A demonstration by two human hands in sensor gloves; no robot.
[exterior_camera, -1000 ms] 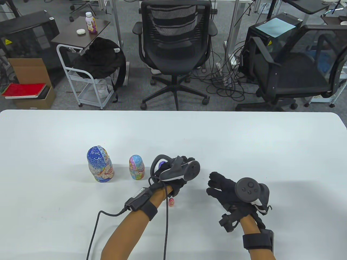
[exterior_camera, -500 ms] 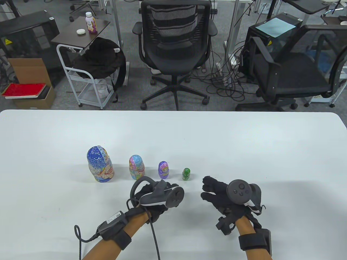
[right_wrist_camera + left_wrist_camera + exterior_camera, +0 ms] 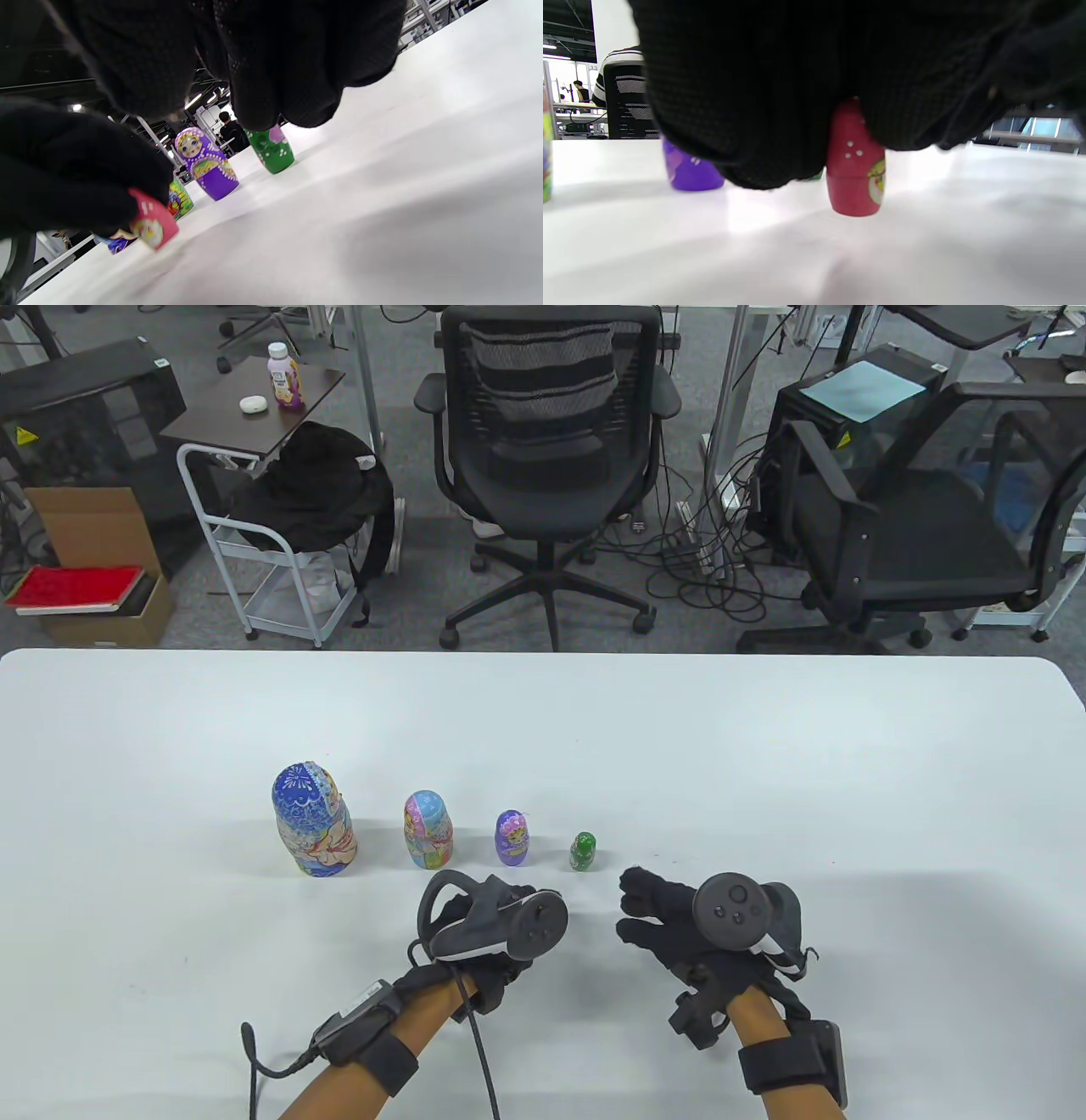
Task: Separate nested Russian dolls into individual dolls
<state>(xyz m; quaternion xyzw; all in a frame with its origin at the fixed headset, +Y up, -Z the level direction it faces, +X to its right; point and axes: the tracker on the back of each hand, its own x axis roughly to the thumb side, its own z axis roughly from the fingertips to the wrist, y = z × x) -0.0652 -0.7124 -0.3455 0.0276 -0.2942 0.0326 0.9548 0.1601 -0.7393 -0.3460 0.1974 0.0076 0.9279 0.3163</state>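
Four dolls stand in a row on the white table (image 3: pixel 764 746): a large blue doll (image 3: pixel 314 823), a pastel doll (image 3: pixel 428 830), a purple doll (image 3: pixel 512 838) and a small green doll (image 3: pixel 583 851). My left hand (image 3: pixel 496 920) is just in front of the purple doll. It grips a tiny red doll (image 3: pixel 855 169), low over the table and tilted in the right wrist view (image 3: pixel 152 224). The table view hides that doll under the hand. My right hand (image 3: pixel 640 903) is in front of the green doll with its fingers loosely curled and nothing in them.
The table's far edge (image 3: pixel 543 653) faces office chairs (image 3: pixel 547 432), a white cart (image 3: pixel 271 560) and floor cables. My left glove's cable (image 3: pixel 479 1052) trails toward the near edge. Bare table lies to the right of the green doll.
My left hand pulled back from the purple doll toward me, uncovering the purple and green dolls, and now covers the tiny red doll that stood alone on the table. My right hand drifted left.
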